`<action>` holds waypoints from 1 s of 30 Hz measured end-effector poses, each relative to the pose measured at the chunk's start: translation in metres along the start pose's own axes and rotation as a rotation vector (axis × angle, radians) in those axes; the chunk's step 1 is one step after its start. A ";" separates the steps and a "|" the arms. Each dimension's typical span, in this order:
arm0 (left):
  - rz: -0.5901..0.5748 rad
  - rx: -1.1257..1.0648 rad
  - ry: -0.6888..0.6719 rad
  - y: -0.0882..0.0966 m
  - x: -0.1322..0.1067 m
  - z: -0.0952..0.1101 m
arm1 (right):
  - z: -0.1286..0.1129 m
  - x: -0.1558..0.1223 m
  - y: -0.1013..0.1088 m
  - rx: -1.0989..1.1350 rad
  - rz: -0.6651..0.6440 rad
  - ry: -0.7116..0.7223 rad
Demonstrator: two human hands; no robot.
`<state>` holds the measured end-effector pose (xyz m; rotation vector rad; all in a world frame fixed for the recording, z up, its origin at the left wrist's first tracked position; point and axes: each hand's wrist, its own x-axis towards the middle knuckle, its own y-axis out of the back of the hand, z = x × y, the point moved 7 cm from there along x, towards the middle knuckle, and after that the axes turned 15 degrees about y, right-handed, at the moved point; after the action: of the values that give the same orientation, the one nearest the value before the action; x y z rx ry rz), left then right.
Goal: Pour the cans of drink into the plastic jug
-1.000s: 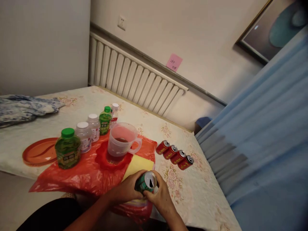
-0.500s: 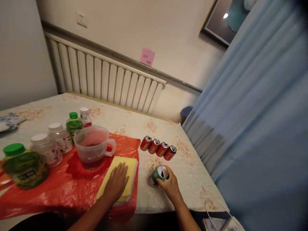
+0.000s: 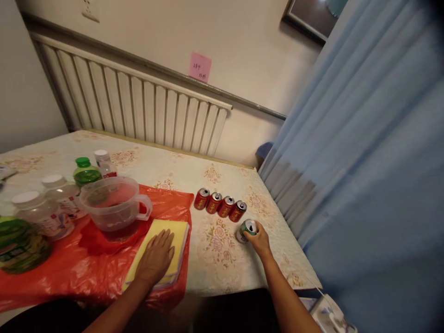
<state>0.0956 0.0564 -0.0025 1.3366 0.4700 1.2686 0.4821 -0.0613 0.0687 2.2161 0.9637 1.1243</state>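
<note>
My right hand (image 3: 259,241) is closed round a green drinks can (image 3: 247,229), holding it on the table just right of and below a row of several red cans (image 3: 220,205). My left hand (image 3: 156,257) lies flat, fingers spread, on a yellow cloth (image 3: 178,235) that rests on a red plastic sheet (image 3: 69,273). A clear plastic jug (image 3: 114,206) with a little dark liquid stands on the sheet beyond the cloth.
Green-capped and white-capped bottles (image 3: 52,203) stand at the left by the jug. The floral table (image 3: 215,249) ends near the bottom and at the right, where a blue curtain (image 3: 364,175) hangs. A radiator (image 3: 138,106) runs along the far wall.
My right hand carried the green can from in front of me out to the right and set it beside the red cans. My left hand let go of it and settled on the yellow cloth.
</note>
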 end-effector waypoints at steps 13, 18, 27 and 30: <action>-0.001 0.014 -0.002 0.002 0.002 0.001 | 0.044 0.025 -0.013 -0.012 0.041 -0.042; -0.023 0.051 -0.006 0.000 0.003 0.001 | 0.051 0.032 -0.019 -0.003 0.035 -0.042; -0.029 0.102 -0.016 -0.001 0.003 0.002 | 0.057 0.039 -0.025 0.028 0.055 -0.053; -0.026 0.094 -0.019 -0.001 0.003 0.002 | 0.058 0.039 -0.024 0.056 0.067 -0.059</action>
<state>0.0989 0.0589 -0.0020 1.4153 0.5375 1.2244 0.5368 -0.0215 0.0398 2.3286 0.9131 1.0667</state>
